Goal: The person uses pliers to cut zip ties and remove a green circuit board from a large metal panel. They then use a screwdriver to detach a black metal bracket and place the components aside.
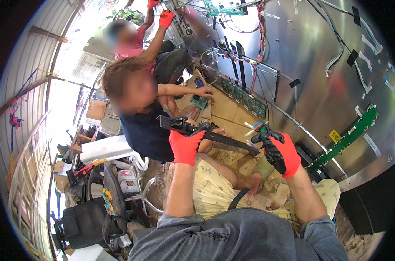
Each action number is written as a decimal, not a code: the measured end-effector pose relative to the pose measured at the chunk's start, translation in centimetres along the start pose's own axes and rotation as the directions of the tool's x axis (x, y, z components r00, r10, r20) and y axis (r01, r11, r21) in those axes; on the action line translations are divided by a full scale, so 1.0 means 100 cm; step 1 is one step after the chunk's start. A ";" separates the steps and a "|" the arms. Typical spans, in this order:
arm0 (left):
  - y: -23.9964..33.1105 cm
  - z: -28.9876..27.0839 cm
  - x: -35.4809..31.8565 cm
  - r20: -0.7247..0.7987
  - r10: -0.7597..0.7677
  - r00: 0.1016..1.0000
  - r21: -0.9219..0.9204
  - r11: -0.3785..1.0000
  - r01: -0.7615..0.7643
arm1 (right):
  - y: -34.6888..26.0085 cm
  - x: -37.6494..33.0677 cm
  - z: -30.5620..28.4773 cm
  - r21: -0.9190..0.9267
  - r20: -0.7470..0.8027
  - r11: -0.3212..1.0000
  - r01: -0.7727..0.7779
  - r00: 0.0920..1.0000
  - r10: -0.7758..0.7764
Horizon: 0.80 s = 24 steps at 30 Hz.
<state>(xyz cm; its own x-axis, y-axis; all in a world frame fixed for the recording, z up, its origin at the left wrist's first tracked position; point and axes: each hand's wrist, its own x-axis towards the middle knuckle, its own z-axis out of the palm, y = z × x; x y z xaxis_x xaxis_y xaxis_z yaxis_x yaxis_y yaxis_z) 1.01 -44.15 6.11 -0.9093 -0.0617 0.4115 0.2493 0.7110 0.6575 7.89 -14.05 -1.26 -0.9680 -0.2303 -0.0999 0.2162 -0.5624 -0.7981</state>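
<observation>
Panel (319, 65) already stripped open: metal back bare, cables loose, green boards (349, 135) not yet off at lower edge.

Left hand (186, 143), red glove, closed round black tool (180, 125); long black strip (230, 141) runs rightward from it.

Right hand (279, 150), red-black glove, clenched on wire ends (255, 127) just beside panel edge; possibly small cutter in grip, too blurred to tell.

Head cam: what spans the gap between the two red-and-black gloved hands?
In the head view, a long black flat bar spans it, running from the left hand to the right hand. Below it show the person's bare legs.
</observation>
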 end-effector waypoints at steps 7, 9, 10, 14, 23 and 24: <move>0.015 0.015 0.000 -0.075 -0.134 0.988 -0.289 0.951 0.107 | 0.001 0.006 -0.005 0.021 -0.009 1.000 0.004 1.000 -0.004; 0.005 0.011 -0.001 -0.051 -0.118 0.992 -0.278 0.956 0.099 | 0.001 0.007 -0.005 0.051 -0.017 0.999 -0.008 1.000 0.008; 0.010 0.012 -0.001 -0.034 -0.108 0.994 -0.273 0.957 0.095 | 0.000 0.009 -0.009 0.071 -0.022 0.997 -0.028 0.999 0.029; 0.021 0.013 0.000 0.137 -0.117 0.984 -0.358 0.920 0.159 | 0.003 0.012 -0.017 0.066 -0.039 0.998 0.024 0.999 -0.022; 0.022 0.017 0.006 0.241 -0.139 0.960 -0.233 0.953 0.196 | 0.003 0.013 -0.017 0.262 0.026 0.954 -0.145 0.989 0.144; 0.025 0.019 0.005 0.237 -0.178 0.955 -0.208 0.951 0.229 | 0.007 0.013 -0.019 0.280 0.025 0.947 -0.157 0.987 0.156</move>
<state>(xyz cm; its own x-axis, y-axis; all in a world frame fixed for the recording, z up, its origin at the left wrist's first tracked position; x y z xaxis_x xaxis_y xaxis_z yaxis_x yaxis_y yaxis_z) 0.54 -41.05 6.81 -0.9918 -0.0193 0.1266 0.0985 0.5162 0.8508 6.50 -13.21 -3.06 -0.9188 -0.3354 -0.2081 0.3924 -0.7192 -0.5734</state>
